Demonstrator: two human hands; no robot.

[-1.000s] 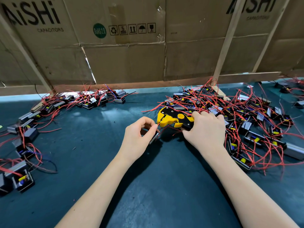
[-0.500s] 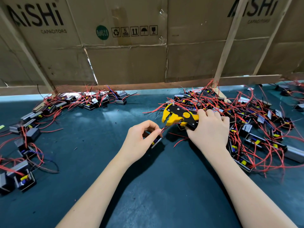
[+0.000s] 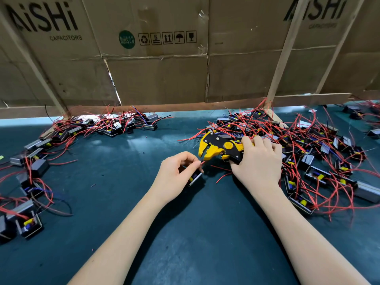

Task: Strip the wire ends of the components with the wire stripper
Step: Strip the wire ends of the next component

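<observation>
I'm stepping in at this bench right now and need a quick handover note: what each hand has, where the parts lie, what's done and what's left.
Left hand: pinches one component and its red wire, the wire end just at the stripper's mouth.
Right hand: grips the handles of the yellow and black wire stripper, jaws open.
Large tangled pile of components lies on the right of the green mat; a smaller spread lies along the left and far edge.
Done: cannot tell which pile is stripped.
Left: feed the wire in, squeeze, then carry on.
</observation>
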